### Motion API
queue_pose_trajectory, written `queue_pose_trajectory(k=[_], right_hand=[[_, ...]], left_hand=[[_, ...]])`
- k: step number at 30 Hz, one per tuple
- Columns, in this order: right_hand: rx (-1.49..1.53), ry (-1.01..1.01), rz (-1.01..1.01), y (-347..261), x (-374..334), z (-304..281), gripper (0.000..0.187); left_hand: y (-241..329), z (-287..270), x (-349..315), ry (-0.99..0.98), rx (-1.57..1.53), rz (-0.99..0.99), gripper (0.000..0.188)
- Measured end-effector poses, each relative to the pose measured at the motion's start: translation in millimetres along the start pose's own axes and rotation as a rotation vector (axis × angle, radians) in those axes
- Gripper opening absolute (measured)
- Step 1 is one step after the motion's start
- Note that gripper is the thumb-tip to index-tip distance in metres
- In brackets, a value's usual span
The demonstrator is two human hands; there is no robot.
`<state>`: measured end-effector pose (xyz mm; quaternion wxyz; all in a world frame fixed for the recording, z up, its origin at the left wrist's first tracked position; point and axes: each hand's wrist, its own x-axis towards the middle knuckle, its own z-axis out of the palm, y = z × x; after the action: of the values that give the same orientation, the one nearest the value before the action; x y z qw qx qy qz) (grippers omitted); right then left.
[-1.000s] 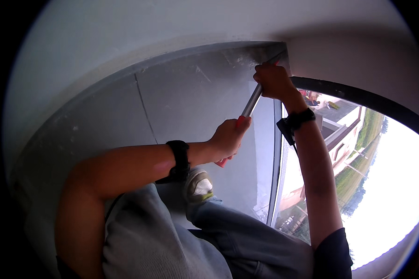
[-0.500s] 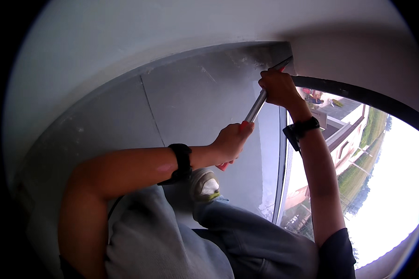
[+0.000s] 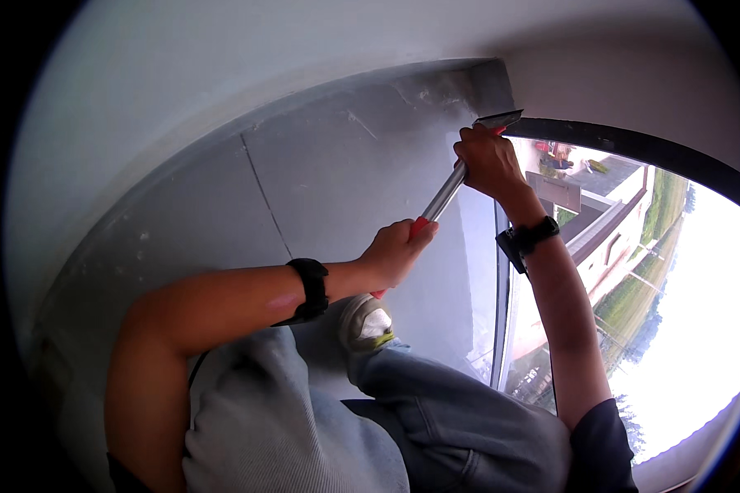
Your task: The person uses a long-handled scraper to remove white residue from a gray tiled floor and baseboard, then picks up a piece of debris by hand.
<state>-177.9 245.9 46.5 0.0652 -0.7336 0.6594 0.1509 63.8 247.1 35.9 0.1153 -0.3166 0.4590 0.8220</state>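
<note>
Both my hands grip a long-handled scraper (image 3: 446,195) with a silver shaft, red grip parts and a wide flat blade (image 3: 500,119). My left hand (image 3: 393,255) is closed round the red lower grip. Higher up, my right hand (image 3: 487,160) wraps the shaft just below the head, hiding part of it. The blade is at the far corner, by the dark frame along the window's top; whether it touches the surface I cannot tell. Beneath the tool lies a grey tiled surface (image 3: 329,193) with pale scuffs and a dark joint line.
A large window (image 3: 584,271) on the right shows buildings and fields outside. The pale wall (image 3: 189,74) curves along the far left side. My shoe (image 3: 365,322) stands on the grey surface below my left hand.
The scraper's head has come away from the far corner, its blade now turned broadside near the window frame. My left hand has shifted slightly left and down with the handle.
</note>
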Motion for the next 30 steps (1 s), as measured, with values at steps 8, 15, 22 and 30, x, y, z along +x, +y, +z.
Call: queue_pose_trajectory(k=[8,15,22,30], right_hand=[[-0.052,-0.039,0.017,-3.8,-19.4,17.6,0.009],[-0.096,0.015,-0.030,-9.0,-14.4,22.5,0.006],[-0.094,0.045,-0.043,0.0,-15.4,28.5,0.006],[-0.133,0.030,-0.073,5.2,-5.4,20.8,0.004]], left_hand=[[-20.1,11.9,11.1,-0.076,-0.160,-0.082,0.052],[-32.2,12.5,10.7,-0.051,-0.184,-0.067,0.052],[-38.8,13.4,22.7,-0.081,-0.208,-0.054,0.054],[-37.1,20.2,29.1,0.050,-0.032,0.023,0.057]])
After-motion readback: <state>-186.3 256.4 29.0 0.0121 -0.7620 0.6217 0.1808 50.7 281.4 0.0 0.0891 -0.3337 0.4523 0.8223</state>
